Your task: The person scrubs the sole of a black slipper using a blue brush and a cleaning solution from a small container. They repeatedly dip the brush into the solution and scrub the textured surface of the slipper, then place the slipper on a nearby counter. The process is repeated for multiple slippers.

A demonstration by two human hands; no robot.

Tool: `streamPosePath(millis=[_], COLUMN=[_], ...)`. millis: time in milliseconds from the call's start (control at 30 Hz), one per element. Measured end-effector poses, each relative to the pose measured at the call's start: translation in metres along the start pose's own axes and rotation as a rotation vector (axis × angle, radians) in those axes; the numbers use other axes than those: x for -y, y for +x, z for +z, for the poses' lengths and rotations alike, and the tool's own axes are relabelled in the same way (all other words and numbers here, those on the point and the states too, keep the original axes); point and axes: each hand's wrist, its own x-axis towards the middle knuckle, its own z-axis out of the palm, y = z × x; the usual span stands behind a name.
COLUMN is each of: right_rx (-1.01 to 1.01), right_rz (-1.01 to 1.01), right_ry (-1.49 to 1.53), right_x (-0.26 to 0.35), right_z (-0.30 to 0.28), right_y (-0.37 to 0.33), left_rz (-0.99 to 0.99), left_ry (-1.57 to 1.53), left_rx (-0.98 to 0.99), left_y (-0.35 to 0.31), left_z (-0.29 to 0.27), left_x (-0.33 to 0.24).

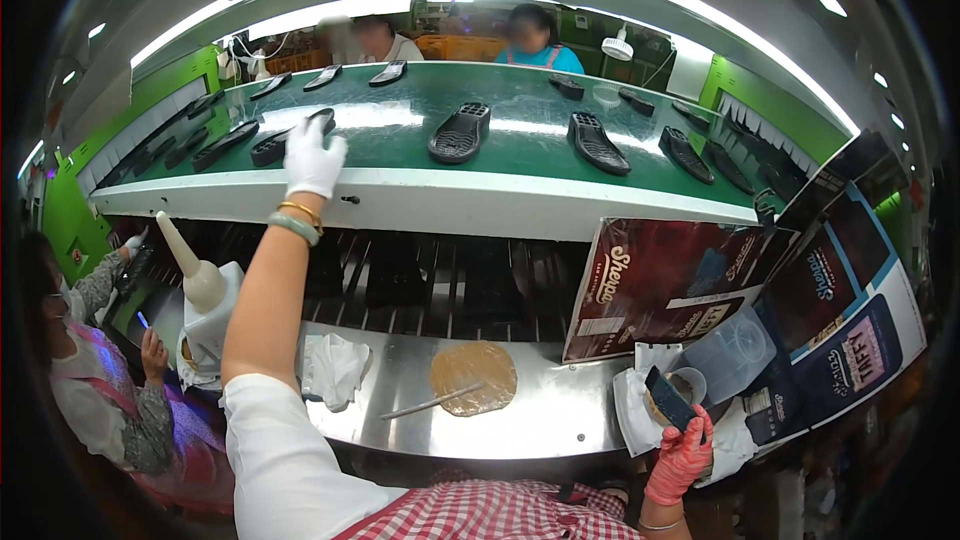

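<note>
My left hand [315, 162], in a white glove, reaches up to the green conveyor belt, its fingers around a black shoe sole [270, 149] lying there. Part of that sole is hidden behind the glove. At the lower right my right hand [682, 460], in a pinkish-red glove, grips a dark flat rectangular block [670, 398]; its exact kind does not show. The block is tilted over a small clear cup [690, 382] on white paper. Between my arms, a thin stick [430, 403] rests partly on a brownish round sheet [475, 372] on the metal worktop.
More black soles, such as this one [460, 133], lie along the belt [400, 140]. A white bottle with a long nozzle [205, 285] stands left of my forearm. Printed cardboard panels [665, 280] rise at the right. Co-workers are across the belt and at the left.
</note>
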Motion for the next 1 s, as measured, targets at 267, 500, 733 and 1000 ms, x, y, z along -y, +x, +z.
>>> streamPosePath(millis=[267,500,733,1000], right_rx=[-0.016,-0.069,-0.112,0.071], right_rz=[0.018,0.068,0.053,0.066], right_ry=[-0.088,-0.032,-0.151,-0.516], right_x=[0.005,0.011,0.039,0.047], right_z=[0.012,0.005,-0.029,-0.050], right_y=[-0.003,-0.003,0.029,0.072], left_rz=[-0.430,-0.356,-0.021,-0.497], left_ry=[0.353,0.124,-0.974,-1.778], left_rx=[0.583,0.540,0.178,0.932], left_y=[0.071,0.085,-0.006,-0.287], left_z=[0.024,0.037,-0.001,-0.102], left_x=[0.086,0.138,0.061,-0.190])
